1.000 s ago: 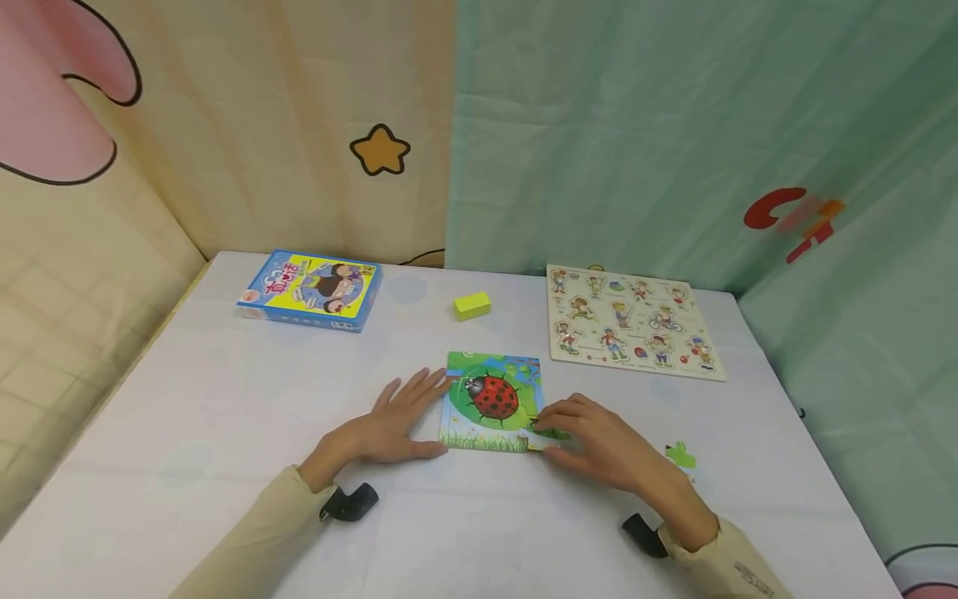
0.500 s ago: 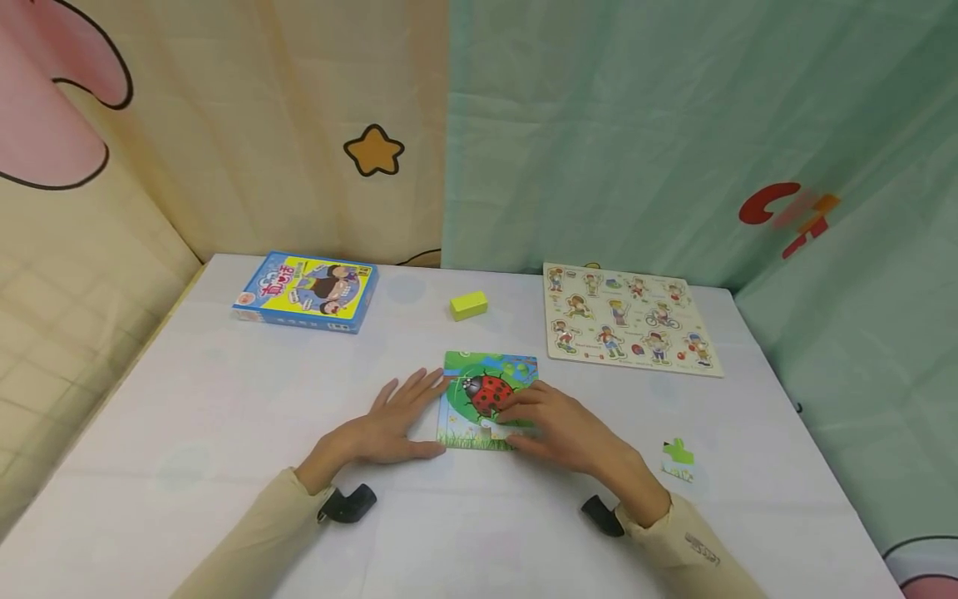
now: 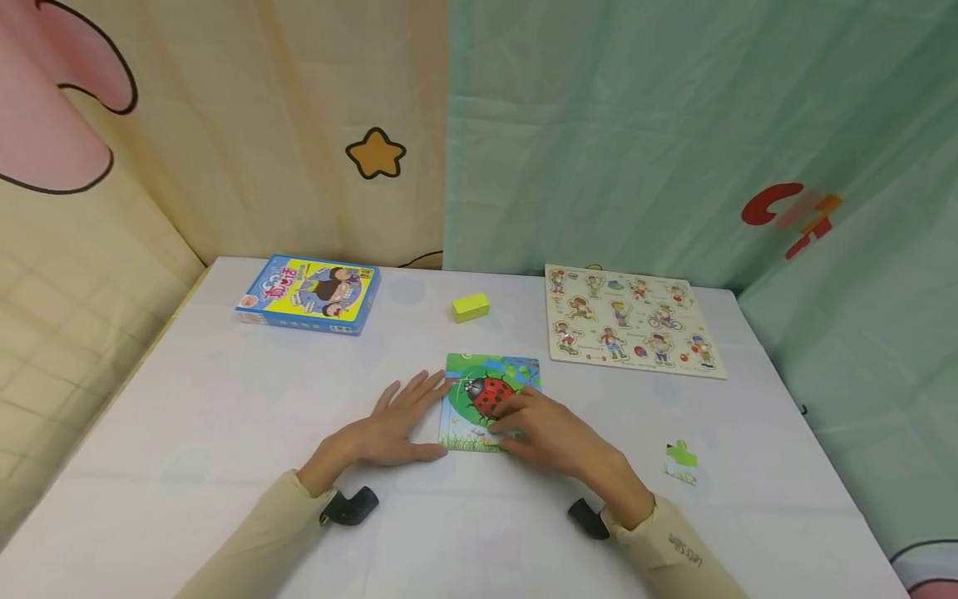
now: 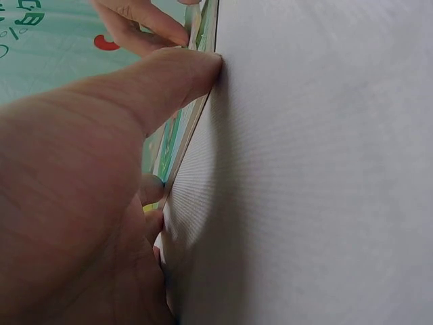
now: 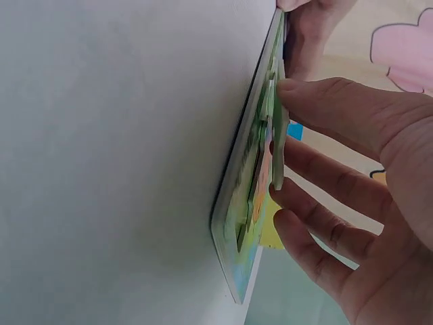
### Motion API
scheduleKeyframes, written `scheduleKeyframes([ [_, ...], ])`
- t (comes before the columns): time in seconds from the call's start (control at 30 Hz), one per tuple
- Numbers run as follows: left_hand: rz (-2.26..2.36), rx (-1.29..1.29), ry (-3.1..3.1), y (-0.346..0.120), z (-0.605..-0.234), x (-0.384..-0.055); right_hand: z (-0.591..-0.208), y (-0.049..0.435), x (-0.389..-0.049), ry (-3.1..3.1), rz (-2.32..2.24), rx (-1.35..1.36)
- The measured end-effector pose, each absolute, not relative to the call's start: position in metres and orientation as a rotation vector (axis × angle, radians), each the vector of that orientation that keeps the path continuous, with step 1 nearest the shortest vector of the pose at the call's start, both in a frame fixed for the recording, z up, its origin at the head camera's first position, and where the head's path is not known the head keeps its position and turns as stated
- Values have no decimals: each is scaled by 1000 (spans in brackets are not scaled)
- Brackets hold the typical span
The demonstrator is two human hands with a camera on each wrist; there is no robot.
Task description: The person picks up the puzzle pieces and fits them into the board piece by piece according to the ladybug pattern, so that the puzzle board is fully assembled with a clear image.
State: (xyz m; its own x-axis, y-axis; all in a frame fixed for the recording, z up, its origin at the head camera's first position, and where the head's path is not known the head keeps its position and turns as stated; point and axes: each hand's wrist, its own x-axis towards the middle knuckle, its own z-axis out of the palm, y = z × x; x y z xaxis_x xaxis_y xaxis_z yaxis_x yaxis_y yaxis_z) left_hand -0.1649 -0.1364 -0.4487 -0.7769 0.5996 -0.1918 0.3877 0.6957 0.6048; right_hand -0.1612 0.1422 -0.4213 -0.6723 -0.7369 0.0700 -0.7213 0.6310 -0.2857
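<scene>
A square ladybug jigsaw puzzle point(image 3: 461, 420) lies on the white table. My left hand point(image 3: 397, 431) is spread at its left side, with the thumb and fingertips touching the board's edge. Over the lower right of the picture, my right hand point(image 3: 550, 437) pinches a puzzle piece point(image 5: 279, 135). The right wrist view has this piece edge-on, thumb point(image 5: 318, 98) on one side and fingers on the other, close above the board. A sunken gap in the board shows below it. Much of the puzzle's lower right is hidden by the right hand.
One loose green-and-white puzzle piece point(image 3: 681, 462) lies to the right of my right hand. Farther back are a blue-and-yellow box point(image 3: 310, 294), a yellow-green block point(image 3: 470, 308) and a wooden figure board point(image 3: 632, 322). Curtains point(image 3: 524, 166) close off the back.
My right hand has moved left with its piece, from the puzzle's right edge to over its lower part. The left hand has stayed at the puzzle's left edge.
</scene>
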Motion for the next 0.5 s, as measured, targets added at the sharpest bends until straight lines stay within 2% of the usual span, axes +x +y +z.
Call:
scheduleKeyframes([
  [0.5,763,766,2540,-136,-449,-166,-426,137,-160,2785,-466,-1233],
])
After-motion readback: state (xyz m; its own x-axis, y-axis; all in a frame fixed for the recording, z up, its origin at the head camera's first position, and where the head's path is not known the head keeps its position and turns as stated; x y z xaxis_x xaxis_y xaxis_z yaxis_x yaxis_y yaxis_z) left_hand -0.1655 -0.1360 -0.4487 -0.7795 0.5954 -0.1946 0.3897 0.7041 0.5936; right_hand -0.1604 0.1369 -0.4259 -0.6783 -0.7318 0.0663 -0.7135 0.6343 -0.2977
